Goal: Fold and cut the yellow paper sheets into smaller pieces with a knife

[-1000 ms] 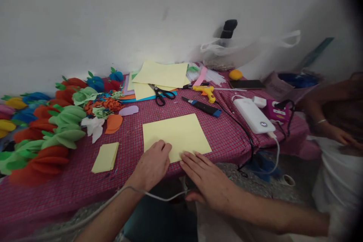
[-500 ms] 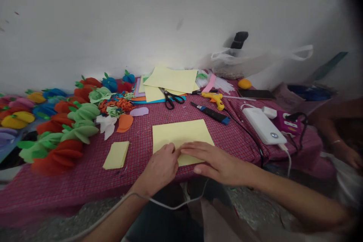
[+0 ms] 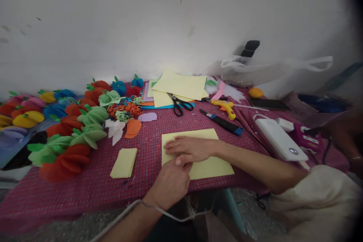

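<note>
A: Quick, main thing and where?
B: Yellow sheet (image 3: pixel 211 166), lying flat, close to the near edge of the table (image 3: pixel 150 128), around the middle.
A: Right hand (image 3: pixel 191 149)?
B: Spreading flat on the sheet, palm down, fingers pointing at its left edge. Gripping nothing. Thumb is meeting the left hand's knuckles.
A: And the left hand (image 3: pixel 172 179)?
B: Curling at the sheet's near left corner. Fingertips are hiding, so can't tell if it's pinching paper. White cable (image 3: pixel 163 211) is running across that wrist.
A: Left side of the table?
B: Small stack of yellow cards (image 3: pixel 124 163) is sitting near the near edge. Orange cutout (image 3: pixel 133 128) is lying farther back. Colorful fruit shapes (image 3: pixel 66 162) are crowding the left end.
A: Far edge?
B: More yellow paper (image 3: pixel 184 84) is lying there in a messy pile, scissors (image 3: pixel 175 100) resting partly on it.
A: Right side?
B: Box cutter (image 3: pixel 225 123) is lying just beyond the sheet's far right corner, yellow glue gun (image 3: pixel 227 106) behind it. White power bank (image 3: pixel 279 138) is sitting toward the right end.
</note>
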Available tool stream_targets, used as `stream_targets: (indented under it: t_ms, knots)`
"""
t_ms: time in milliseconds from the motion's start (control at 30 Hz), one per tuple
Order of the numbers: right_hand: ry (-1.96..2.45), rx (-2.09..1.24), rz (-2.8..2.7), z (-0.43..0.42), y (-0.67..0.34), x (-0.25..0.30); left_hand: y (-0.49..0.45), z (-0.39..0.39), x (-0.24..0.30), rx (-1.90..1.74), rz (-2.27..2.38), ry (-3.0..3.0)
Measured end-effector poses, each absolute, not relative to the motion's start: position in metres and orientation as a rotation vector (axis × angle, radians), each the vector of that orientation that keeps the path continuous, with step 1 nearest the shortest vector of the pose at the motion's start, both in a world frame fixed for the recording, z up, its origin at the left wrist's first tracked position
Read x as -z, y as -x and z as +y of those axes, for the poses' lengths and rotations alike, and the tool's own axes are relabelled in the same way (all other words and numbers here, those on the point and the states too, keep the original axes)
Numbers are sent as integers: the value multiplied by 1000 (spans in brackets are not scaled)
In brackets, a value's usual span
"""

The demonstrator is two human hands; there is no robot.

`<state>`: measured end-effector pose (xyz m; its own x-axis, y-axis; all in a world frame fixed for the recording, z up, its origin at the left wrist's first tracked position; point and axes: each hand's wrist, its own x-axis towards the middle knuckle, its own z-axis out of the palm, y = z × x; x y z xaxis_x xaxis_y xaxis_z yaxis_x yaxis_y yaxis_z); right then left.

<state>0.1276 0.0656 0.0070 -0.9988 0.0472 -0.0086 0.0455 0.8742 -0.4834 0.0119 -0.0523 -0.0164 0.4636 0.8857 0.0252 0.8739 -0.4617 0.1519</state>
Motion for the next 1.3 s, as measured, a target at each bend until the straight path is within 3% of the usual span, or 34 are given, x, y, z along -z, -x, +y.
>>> stream_targets:
  t_ms: [467, 633, 867, 1300]
  knots:
    - [196, -587, -3031, 81, -120, 5, -12, -51, 12, -73, 1568, -2522]
    - [471, -514, -2948, 78, -115, 1, -12, -53, 11, -149, 1575, -2544]
    - [409, -740, -2920, 40, -156, -3, -12, -53, 17, -213, 1546, -2598]
    - [847, -381, -2914, 57, -193, 18, -11, -54, 13, -54, 1564, -2564]
